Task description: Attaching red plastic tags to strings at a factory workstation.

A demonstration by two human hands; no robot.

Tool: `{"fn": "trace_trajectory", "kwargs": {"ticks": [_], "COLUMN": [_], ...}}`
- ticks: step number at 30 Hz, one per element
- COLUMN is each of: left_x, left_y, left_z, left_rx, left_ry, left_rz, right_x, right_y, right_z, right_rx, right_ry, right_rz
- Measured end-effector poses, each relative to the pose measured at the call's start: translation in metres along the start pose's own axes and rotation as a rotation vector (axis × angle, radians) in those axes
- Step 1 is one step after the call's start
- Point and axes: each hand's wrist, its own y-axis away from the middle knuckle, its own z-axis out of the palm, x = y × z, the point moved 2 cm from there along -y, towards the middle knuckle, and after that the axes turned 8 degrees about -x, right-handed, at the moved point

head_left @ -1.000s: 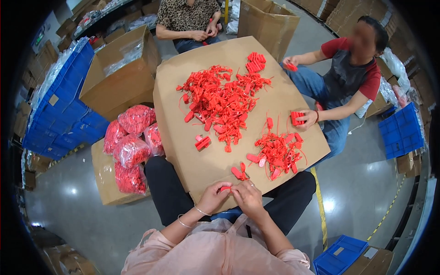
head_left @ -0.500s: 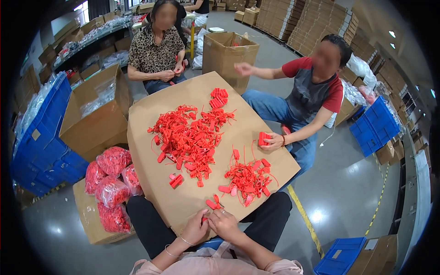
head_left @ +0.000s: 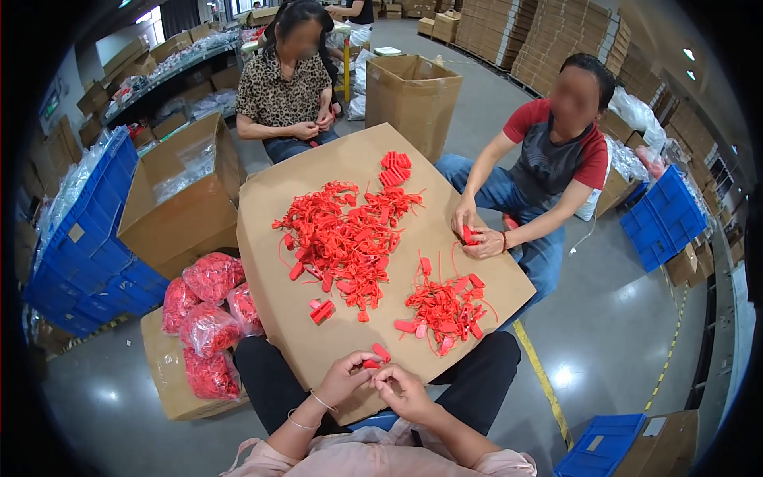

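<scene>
Over the near edge of the cardboard-topped table, my left hand (head_left: 348, 380) pinches a small red plastic tag (head_left: 370, 364) between thumb and fingers. My right hand (head_left: 404, 393) meets it, thumb and fingertips pressed together; whatever they grip is too small to make out. Another red tag (head_left: 381, 351) shows just beyond my fingertips. To the right lies a loose pile of red tags with thin tails (head_left: 447, 310). A larger tangled pile (head_left: 342, 238) covers the table's middle. A small bundle of red tags (head_left: 321, 311) rests left of my hands.
Across the right side, a co-worker's hands (head_left: 479, 235) hold red pieces. Another person's hands (head_left: 316, 127) work at the far left. Stacked red bundles (head_left: 395, 169) lie near the far edge. Bagged red pieces (head_left: 210, 330) sit on a carton left of my knee. An open carton (head_left: 413, 103) stands beyond.
My hands have shifted slightly, and the red tag in my left fingers shows more plainly. The right-hand co-worker has brought a raised hand down to join the other at the red pieces.
</scene>
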Motion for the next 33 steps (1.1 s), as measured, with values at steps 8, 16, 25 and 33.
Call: {"fn": "trace_trajectory", "kwargs": {"ticks": [8,16,25,33], "left_x": [-0.004,-0.001,-0.032,-0.022], "left_y": [-0.005,-0.002,0.003,0.002], "left_z": [0.012,0.011,-0.014,-0.006], "left_rx": [-0.044,-0.108,-0.091,0.0], "left_ry": [-0.172,0.132,-0.083,0.421], "left_rz": [0.112,-0.255,-0.256,-0.429], "right_x": [0.001,0.017,0.04,0.046], "right_y": [0.006,0.004,0.011,0.017], "right_z": [0.001,-0.027,-0.041,-0.034], "right_rx": [-0.018,0.278,0.39,0.285], "right_ry": [-0.301,-0.745,-0.814,-0.424], "right_rz": [0.08,0.18,0.219,0.201]}}
